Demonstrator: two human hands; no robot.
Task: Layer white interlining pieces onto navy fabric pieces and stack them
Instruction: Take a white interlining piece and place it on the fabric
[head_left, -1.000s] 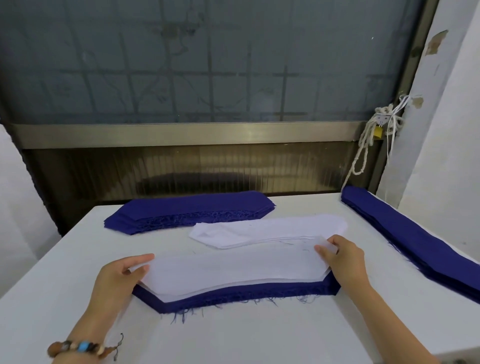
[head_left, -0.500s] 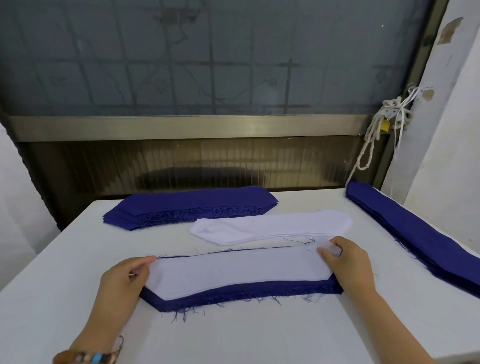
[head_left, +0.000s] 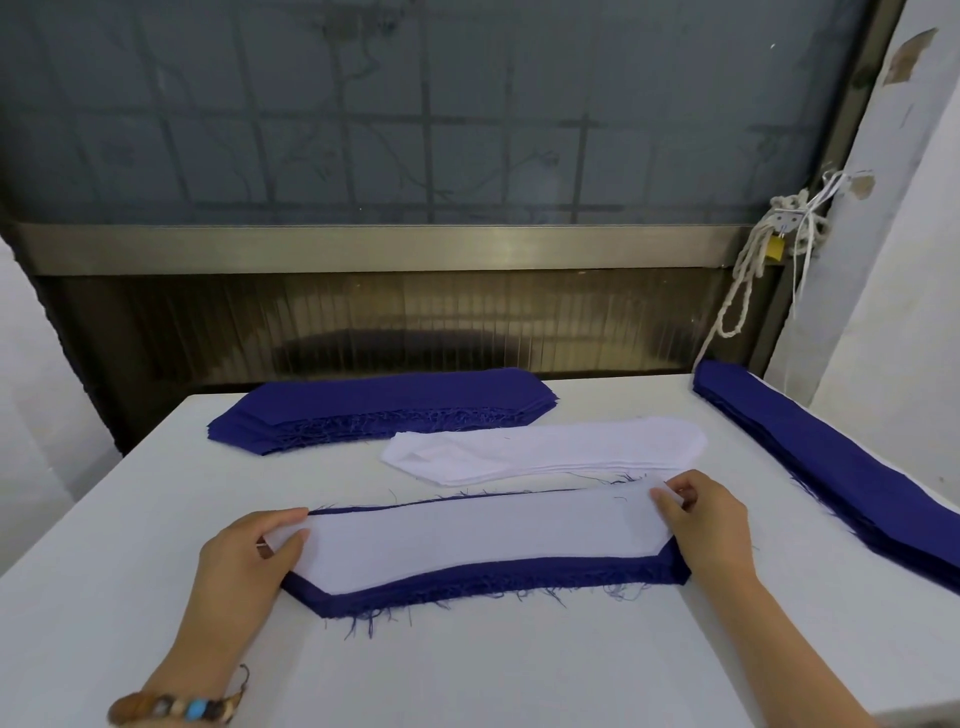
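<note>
A white interlining piece (head_left: 467, 535) lies flat on top of a navy stack (head_left: 493, 584) with frayed edges, in front of me on the white table (head_left: 467, 670). My left hand (head_left: 244, 561) pinches the white piece's left end between thumb and fingers. My right hand (head_left: 711, 525) pinches its right end. Behind lies a pile of white interlining pieces (head_left: 545, 449). Farther back sits a pile of navy pieces (head_left: 384, 410).
A long navy pile (head_left: 831, 467) runs along the table's right edge beside a white wall. A window with a metal sill stands behind the table. A knotted white cord (head_left: 748, 270) hangs at the back right. A beaded bracelet is on my left wrist.
The white piece, held lifted over the navy stack a second ago, now lies flat on it. Both hands came down with its ends.
</note>
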